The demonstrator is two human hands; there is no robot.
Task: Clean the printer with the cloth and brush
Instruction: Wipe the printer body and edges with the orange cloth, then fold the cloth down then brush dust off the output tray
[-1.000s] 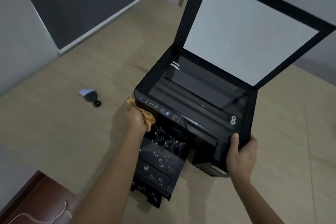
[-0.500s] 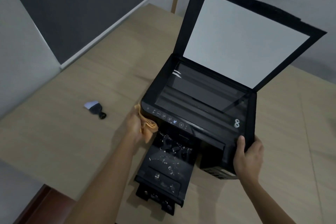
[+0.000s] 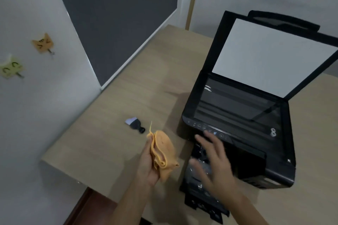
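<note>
A black printer [image 3: 237, 115] stands on the wooden table [image 3: 113, 133] with its scanner lid [image 3: 270, 56] raised and its front output tray [image 3: 199, 188] pulled out. My left hand [image 3: 148, 162] holds a folded orange cloth [image 3: 162, 153] up off the table, left of the printer's front corner. My right hand [image 3: 214, 159] hovers blurred over the output tray, fingers spread, holding nothing. A small brush [image 3: 135, 125] with a black handle and pale bristles lies on the table just beyond the cloth.
A grey wall with two cat-shaped stickers [image 3: 43, 44] runs along the left, and a dark panel [image 3: 118, 14] stands behind the table. The table's near-left edge [image 3: 73, 173] drops to a reddish-brown floor [image 3: 87, 206].
My left hand pulled the cloth away from the printer's front-left corner and lifted it. My right hand let go of the printer's right corner and swung left over the tray. The view turned left.
</note>
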